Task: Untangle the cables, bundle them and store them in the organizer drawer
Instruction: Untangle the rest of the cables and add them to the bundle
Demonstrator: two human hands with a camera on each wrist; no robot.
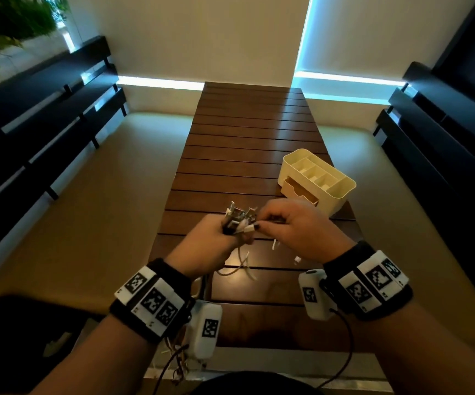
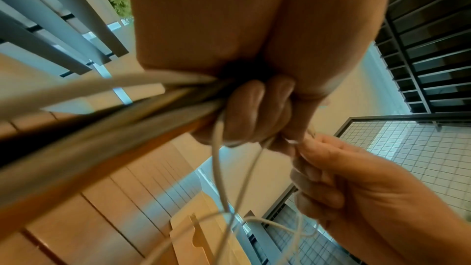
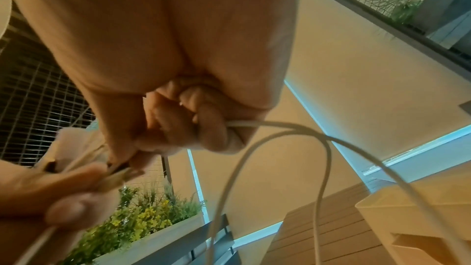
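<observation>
My left hand [image 1: 216, 238] grips a bundle of cables [image 1: 237, 219] upright above the wooden table [image 1: 247, 155], plug ends sticking up out of the fist. In the left wrist view the cable strands [image 2: 107, 96] run out of the curled fingers [image 2: 254, 108]. My right hand [image 1: 290, 226] meets it from the right and pinches a white cable [image 3: 300, 128] that loops down. Thin white cable loops [image 1: 242, 266] hang below both hands onto the table. The cream organizer [image 1: 316, 181] stands to the right behind my hands, its small drawer [image 1: 299, 191] pulled a little way out.
Dark benches [image 1: 45, 109] line the left side and dark furniture [image 1: 444, 124] the right. A planter with yellow flowers [image 3: 142, 219] stands to the left. The table's near edge [image 1: 259, 374] lies just below my wrists.
</observation>
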